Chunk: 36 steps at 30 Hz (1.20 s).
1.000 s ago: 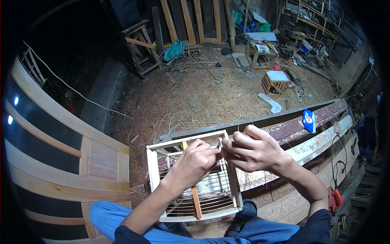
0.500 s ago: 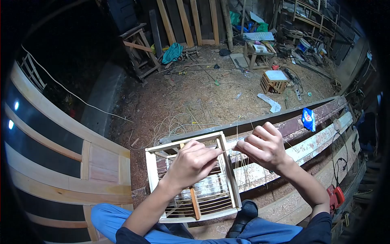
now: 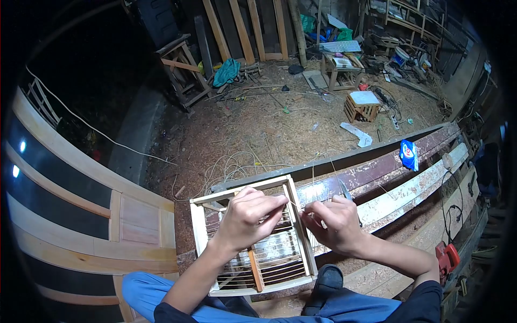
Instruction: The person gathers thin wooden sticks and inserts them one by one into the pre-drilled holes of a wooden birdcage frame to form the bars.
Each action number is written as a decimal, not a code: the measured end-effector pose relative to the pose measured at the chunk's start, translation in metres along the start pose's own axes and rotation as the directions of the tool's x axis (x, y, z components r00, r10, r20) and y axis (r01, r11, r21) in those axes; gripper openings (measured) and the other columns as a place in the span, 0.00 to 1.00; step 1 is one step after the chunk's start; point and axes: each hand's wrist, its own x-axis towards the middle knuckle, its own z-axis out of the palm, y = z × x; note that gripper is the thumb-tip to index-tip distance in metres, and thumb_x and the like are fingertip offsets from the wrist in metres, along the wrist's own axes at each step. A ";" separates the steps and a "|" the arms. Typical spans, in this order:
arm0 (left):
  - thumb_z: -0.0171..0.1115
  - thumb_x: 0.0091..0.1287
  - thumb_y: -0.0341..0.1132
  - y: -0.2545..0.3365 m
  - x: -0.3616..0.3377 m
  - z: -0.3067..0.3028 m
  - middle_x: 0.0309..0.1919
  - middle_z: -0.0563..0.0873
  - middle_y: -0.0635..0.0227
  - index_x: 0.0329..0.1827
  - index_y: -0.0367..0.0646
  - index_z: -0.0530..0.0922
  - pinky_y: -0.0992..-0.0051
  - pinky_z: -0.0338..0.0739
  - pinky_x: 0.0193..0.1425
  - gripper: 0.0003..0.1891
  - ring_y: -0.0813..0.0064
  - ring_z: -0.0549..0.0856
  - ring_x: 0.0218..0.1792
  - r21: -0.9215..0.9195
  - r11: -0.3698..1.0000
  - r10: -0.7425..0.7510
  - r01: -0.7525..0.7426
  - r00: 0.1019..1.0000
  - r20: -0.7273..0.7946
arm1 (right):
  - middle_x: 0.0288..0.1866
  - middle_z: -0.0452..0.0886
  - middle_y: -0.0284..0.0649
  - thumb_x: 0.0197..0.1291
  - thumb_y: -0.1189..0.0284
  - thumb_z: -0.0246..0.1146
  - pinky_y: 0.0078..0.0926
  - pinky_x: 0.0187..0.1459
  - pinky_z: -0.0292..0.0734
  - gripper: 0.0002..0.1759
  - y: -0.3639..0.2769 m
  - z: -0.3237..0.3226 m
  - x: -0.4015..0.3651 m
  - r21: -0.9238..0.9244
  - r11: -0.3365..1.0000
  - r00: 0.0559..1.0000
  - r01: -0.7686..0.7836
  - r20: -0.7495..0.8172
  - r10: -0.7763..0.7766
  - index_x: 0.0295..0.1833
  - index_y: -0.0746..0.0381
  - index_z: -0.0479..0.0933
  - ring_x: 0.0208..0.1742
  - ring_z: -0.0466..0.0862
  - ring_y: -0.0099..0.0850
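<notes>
A small wooden frame (image 3: 294, 226) with rows of thin slats, like a cage, rests at my lap with an orange-brown bar (image 3: 255, 269) across it. My left hand (image 3: 250, 218) is over the frame, thumb and forefinger pinched on a thin wooden stick (image 3: 294, 205). Just beyond the right side of the frame, my right hand (image 3: 336, 223) has its fingers curled closed at the stick's other end. A knife blade (image 3: 344, 189) shows behind my right hand; its handle is mostly hidden.
Paint-worn planks (image 3: 414, 185) run to the right, bearing a blue packet (image 3: 409, 155). A red power tool (image 3: 447, 257) sits at far right. Slatted wooden panels (image 3: 142, 220) stand on the left. Loose cane strands (image 3: 231, 167) and a small crate (image 3: 362, 106) lie on the littered ground.
My right hand has come down and slightly left, its wrist turning, which uncovers the knife blade. My left hand stays pinched over the frame, shifted slightly left.
</notes>
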 end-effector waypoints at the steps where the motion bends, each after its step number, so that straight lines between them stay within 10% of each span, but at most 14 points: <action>1: 0.79 0.59 0.25 0.000 0.000 0.001 0.30 0.92 0.66 0.49 0.41 0.92 0.69 0.79 0.45 0.14 0.71 0.90 0.31 -0.002 1.000 0.002 -0.002 1.000 -0.004 | 0.21 0.81 0.29 0.64 0.74 0.76 0.32 0.27 0.64 0.09 -0.006 -0.003 0.002 0.032 0.999 0.999 -0.032 0.024 0.032 0.38 0.57 0.80 0.21 0.81 0.27; 16: 0.76 0.64 0.27 0.001 -0.001 0.001 0.28 0.91 0.65 0.49 0.43 0.91 0.67 0.81 0.47 0.10 0.68 0.90 0.30 0.004 0.998 -0.060 0.060 0.998 -0.010 | 0.34 0.85 0.36 0.64 0.70 0.76 0.36 0.38 0.78 0.12 -0.028 -0.012 0.008 0.146 0.969 0.977 -0.197 0.113 0.182 0.48 0.62 0.84 0.36 0.84 0.33; 27: 0.75 0.66 0.29 0.007 0.000 0.000 0.29 0.91 0.65 0.49 0.44 0.91 0.66 0.80 0.48 0.09 0.68 0.90 0.31 -0.009 0.995 -0.099 0.099 0.995 0.012 | 0.35 0.82 0.33 0.57 0.75 0.73 0.34 0.39 0.71 0.13 -0.002 -0.040 0.024 -0.250 0.962 0.994 0.110 0.028 -0.107 0.49 0.59 0.86 0.37 0.80 0.34; 36: 0.77 0.63 0.26 0.006 -0.001 0.005 0.34 0.94 0.67 0.47 0.43 0.91 0.68 0.75 0.44 0.10 0.71 0.90 0.34 0.018 0.998 -0.053 0.053 0.998 -0.041 | 0.37 0.87 0.32 0.57 0.76 0.74 0.34 0.41 0.72 0.13 0.018 -0.027 0.026 -0.131 0.979 0.985 0.153 -0.060 -0.162 0.48 0.57 0.87 0.39 0.83 0.32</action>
